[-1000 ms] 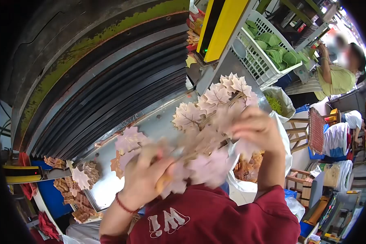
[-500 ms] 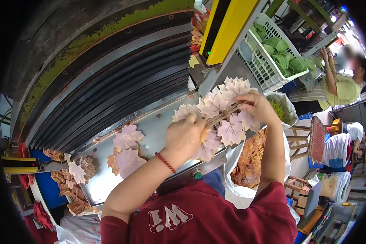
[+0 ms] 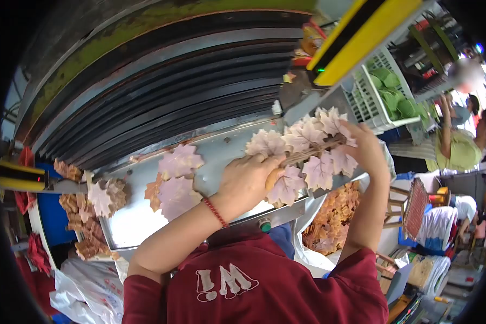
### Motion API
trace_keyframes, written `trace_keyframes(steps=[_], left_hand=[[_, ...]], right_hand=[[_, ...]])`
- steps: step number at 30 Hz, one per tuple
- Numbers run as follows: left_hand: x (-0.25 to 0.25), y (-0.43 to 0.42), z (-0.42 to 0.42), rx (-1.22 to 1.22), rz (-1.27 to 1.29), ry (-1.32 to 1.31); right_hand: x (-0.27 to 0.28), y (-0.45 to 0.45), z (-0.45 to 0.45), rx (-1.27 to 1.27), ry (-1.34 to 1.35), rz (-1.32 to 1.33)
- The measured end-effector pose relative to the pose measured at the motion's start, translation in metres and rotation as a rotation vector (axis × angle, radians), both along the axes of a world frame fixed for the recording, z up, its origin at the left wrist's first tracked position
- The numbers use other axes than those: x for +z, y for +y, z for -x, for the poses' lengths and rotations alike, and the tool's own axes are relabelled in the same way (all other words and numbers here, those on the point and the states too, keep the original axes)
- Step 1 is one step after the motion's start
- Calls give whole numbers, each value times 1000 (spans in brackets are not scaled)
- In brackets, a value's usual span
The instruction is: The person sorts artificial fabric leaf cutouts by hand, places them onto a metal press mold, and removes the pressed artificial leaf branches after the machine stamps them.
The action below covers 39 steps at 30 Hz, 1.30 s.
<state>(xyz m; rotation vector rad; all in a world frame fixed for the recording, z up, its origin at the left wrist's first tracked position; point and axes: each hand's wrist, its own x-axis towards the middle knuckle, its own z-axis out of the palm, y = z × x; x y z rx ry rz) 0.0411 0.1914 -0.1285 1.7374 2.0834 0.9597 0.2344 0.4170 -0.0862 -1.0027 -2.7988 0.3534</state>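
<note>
A bundle of pale pink artificial maple leaves (image 3: 318, 170) spreads on both sides of a brownish strip of stems (image 3: 314, 153). My left hand (image 3: 247, 182), with a red cord bracelet on the wrist, is closed around the strip's near-left end. At the other end my right hand (image 3: 366, 148) grips the leaves, its fingertips partly hidden behind them. The bundle is held over the right part of a metal tray (image 3: 221, 141). Left of my forearm, more pink leaf stacks (image 3: 178, 181) lie on that tray.
Dark ridged machine plates (image 3: 167, 102) stand behind the tray, with a yellow-black post (image 3: 356, 38) at right. Brown leaves fill a white sack (image 3: 329, 227). A white basket (image 3: 386, 116) holds green leaves. Stacked brown leaves (image 3: 94, 232) sit at left. People work at far right.
My right hand has moved toward the far right end of the bundle, and its strip of stems looks more stretched out. My left hand keeps its hold. The camera view has shifted.
</note>
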Motion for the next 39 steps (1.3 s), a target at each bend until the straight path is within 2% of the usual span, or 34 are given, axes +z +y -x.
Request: trace_keyframes(steps=[3, 4, 6, 8, 10, 12, 15, 16, 19, 22, 26, 29, 30, 33, 36, 39], left_hand=[[-3, -44, 11, -53, -71, -150], [10, -62, 13, -66, -25, -151], [5, -95, 17, -105, 17, -145], [9, -122, 19, -89, 43, -167], [6, -148, 26, 10, -11, -161], [-9, -172, 32, 126, -61, -208], [-8, -190, 41, 330, -52, -129], [-15, -195, 43, 339, -43, -7], [-26, -195, 46, 370, -37, 35], [-43, -182, 46, 379, -66, -71], [-44, -158, 42, 471, -120, -37], [-36, -156, 41, 465, -98, -61], [-34, -162, 41, 453, -92, -86], [-35, -179, 49, 504, -88, -219], [-24, -177, 62, 631, -156, -268], [-34, -174, 62, 626, -53, -275]], right_hand=[[28, -39, 21, -102, 161, -90], [22, -54, 33, -26, 233, 15], [12, -92, 58, 98, 364, 220], [2, -130, 89, 369, 172, 511], [-20, -162, 120, 580, 91, 443], [-29, -187, 149, 563, 68, 543], [-55, -210, 183, 547, 92, 433], [-59, -215, 190, 508, 104, 461], [-62, -214, 200, 475, 83, 614], [-69, -207, 201, 417, 174, 793], [-70, -192, 206, 382, 262, 750], [-64, -191, 201, 462, 267, 599], [-65, -191, 199, 543, 327, 472], [-67, -191, 195, 652, 302, 401], [-78, -201, 192, 667, 368, 378], [-65, -198, 185, 526, 349, 577]])
